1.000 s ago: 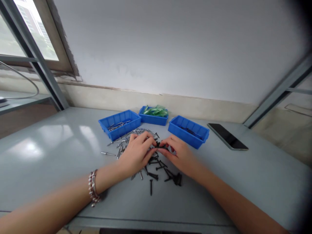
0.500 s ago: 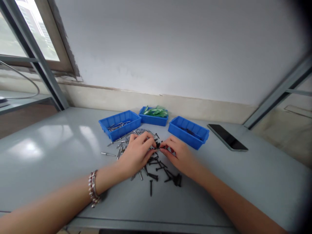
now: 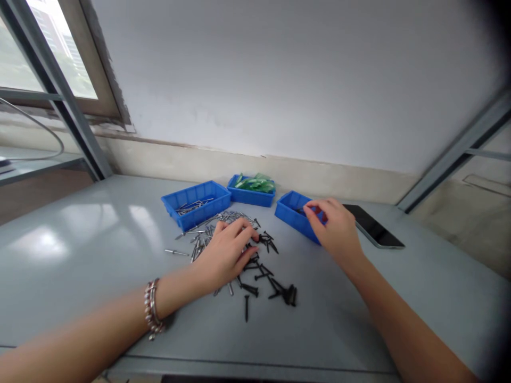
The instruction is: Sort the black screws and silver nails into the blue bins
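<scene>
Left hand [image 3: 225, 254] flat, fingers spread on black screws [image 3: 261, 271] pointing every way, right hand [image 3: 333, 229] fingers pinched over right blue bin [image 3: 293, 211]

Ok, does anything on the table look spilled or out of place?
Loose black screws and silver nails lie jumbled on the grey table, outside the blue plastic bins. A black phone sits beside the right bin.

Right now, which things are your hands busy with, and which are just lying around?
In use: left hand on the black screws and silver nails; right hand over the right blue bin; left blue bin; middle blue bin.
Lying about: phone, bracelet.
</scene>
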Demonstrator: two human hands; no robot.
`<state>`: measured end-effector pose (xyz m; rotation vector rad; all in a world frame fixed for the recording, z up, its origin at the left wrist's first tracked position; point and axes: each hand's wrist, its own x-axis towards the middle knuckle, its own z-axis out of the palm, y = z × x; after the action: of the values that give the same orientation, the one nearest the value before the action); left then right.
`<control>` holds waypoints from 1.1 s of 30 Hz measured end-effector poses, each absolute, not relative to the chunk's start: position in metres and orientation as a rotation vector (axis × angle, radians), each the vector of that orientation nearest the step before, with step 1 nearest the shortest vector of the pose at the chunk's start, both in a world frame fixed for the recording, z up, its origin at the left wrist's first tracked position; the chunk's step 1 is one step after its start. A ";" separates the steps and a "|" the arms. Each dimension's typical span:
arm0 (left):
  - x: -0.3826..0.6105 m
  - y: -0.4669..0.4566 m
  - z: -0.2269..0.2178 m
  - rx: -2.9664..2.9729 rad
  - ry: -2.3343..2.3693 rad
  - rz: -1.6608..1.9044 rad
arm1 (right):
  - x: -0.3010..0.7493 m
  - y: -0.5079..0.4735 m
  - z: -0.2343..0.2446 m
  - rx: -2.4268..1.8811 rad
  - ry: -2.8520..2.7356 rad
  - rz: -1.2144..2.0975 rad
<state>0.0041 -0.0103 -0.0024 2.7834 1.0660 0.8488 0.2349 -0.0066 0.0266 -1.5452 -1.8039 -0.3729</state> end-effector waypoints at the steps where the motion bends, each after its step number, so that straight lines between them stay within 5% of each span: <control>1: 0.004 -0.010 -0.003 2.783 1.045 0.835 | 0.239 -0.006 0.028 -1.591 -1.780 -0.421; 9: 0.004 -0.015 -0.002 2.807 0.769 0.638 | 0.252 -0.001 0.024 -1.834 -1.790 -0.533; 21: -0.005 0.001 0.001 2.830 1.011 0.610 | 0.186 -0.032 0.008 -1.403 -2.427 0.436; 33: -0.003 0.001 -0.006 2.762 0.868 0.553 | 0.185 -0.026 -0.005 -1.394 -2.361 0.345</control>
<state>-0.0030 0.0006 -0.0064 2.7618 0.8681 0.5532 0.1853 -0.0259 -0.0046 -1.3943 -2.3605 0.3450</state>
